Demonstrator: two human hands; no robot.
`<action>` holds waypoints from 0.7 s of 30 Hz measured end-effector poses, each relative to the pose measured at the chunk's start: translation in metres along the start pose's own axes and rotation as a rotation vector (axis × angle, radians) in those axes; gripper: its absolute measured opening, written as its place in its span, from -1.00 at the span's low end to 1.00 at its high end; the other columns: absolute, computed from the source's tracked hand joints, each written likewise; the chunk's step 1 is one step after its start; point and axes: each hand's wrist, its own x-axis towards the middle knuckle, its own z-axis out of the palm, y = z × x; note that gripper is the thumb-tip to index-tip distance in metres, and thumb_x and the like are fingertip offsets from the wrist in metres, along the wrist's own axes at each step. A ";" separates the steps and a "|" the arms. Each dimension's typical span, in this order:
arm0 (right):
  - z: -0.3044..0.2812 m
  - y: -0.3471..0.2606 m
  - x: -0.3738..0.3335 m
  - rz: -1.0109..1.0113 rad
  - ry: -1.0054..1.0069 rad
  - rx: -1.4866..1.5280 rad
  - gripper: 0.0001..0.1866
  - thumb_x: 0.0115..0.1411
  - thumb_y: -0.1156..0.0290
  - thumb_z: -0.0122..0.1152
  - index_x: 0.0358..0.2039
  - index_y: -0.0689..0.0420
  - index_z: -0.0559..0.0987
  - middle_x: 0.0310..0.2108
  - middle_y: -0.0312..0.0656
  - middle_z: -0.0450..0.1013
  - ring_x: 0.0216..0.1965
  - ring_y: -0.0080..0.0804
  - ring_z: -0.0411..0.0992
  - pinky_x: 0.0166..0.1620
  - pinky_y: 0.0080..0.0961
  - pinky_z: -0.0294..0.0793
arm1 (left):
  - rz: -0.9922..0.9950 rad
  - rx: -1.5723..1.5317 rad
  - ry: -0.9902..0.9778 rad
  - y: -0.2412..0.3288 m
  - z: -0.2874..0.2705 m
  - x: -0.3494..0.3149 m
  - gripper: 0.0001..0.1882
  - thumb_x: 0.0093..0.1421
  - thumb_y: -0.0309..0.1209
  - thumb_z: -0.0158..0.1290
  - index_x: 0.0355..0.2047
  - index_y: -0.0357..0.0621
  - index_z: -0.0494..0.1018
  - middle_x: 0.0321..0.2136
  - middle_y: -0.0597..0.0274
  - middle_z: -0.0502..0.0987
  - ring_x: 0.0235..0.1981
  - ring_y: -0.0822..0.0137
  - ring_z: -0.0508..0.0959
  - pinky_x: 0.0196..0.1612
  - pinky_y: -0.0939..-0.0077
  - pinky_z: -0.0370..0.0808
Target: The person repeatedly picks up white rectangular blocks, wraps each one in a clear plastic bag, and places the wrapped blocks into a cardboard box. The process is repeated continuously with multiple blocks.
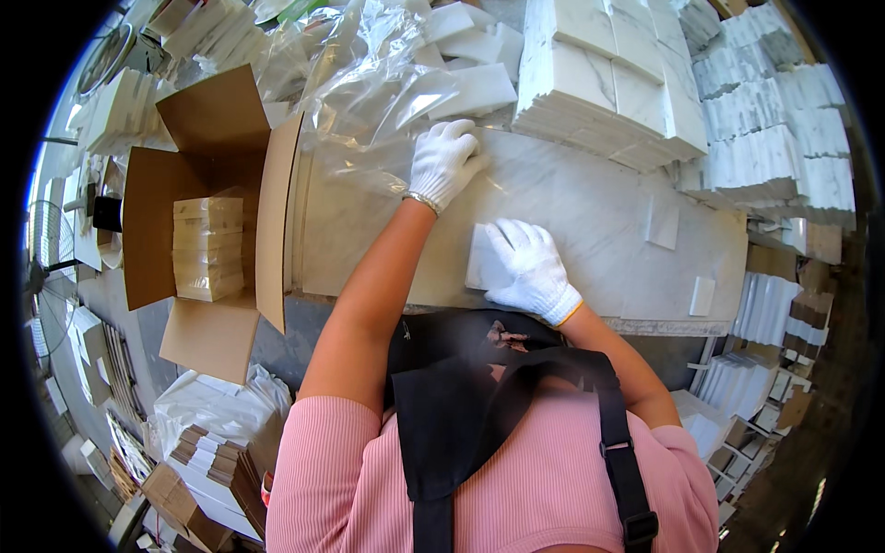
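My right hand (530, 268), in a white knit glove, is on a white marble tile (486, 261) at the table's near edge. Its fingers lie over the tile's top and right side; whether one tile or a small stack is under them is hard to see. Farther forward, my gloved left hand (442, 161) has its fingers curled at the edge of a clear plastic bag (364, 152). The glove hides the fingertips' grip on the film. More crumpled clear plastic (378, 69) lies beyond that hand.
At left stands an open cardboard box (277, 221) with wrapped tile bundles (208, 249) inside. Stacked marble tiles (599, 88) line the far right of the stone-topped table (590, 212). Two loose pieces, a tile (661, 222) and a smaller tile (702, 297), lie at right. Loose tiles (470, 88) rest behind.
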 end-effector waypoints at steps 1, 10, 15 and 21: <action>-0.001 0.000 0.000 -0.012 0.002 0.010 0.05 -0.25 0.04 0.53 0.29 0.16 0.36 0.21 -0.01 0.33 0.26 -0.03 0.28 0.31 -0.09 0.22 | 0.001 0.003 0.004 -0.001 0.000 -0.001 -0.74 0.01 -0.20 0.35 -0.50 -0.04 0.52 0.04 0.28 0.59 0.05 0.09 0.53 0.07 0.11 0.44; 0.001 -0.004 0.001 -0.002 -0.001 -0.036 0.00 -0.17 0.09 0.45 0.31 0.15 0.32 0.16 0.03 0.31 0.24 -0.01 0.26 0.30 -0.07 0.17 | 0.002 -0.007 0.005 0.001 0.000 0.001 -0.73 0.00 -0.19 0.36 -0.51 -0.06 0.53 0.02 0.24 0.60 0.05 0.06 0.53 0.08 0.13 0.44; -0.002 -0.004 0.007 -0.007 0.039 0.011 -0.06 -0.18 0.18 0.39 0.28 0.16 0.35 -0.02 -0.03 0.35 0.10 -0.06 0.32 0.16 -0.12 0.26 | -0.014 -0.023 -0.032 0.001 -0.002 0.002 -0.72 0.00 -0.20 0.36 -0.53 -0.09 0.54 0.02 0.24 0.59 0.06 0.07 0.52 0.08 0.12 0.40; -0.005 -0.002 0.006 -0.039 0.108 0.041 -0.08 -0.20 0.16 0.38 0.24 0.17 0.37 -0.11 -0.07 0.36 -0.01 -0.10 0.36 0.03 -0.16 0.32 | -0.012 -0.008 -0.047 0.002 0.000 0.004 -0.70 0.00 -0.17 0.37 -0.54 -0.08 0.55 0.03 0.25 0.59 0.08 0.08 0.51 0.08 0.11 0.37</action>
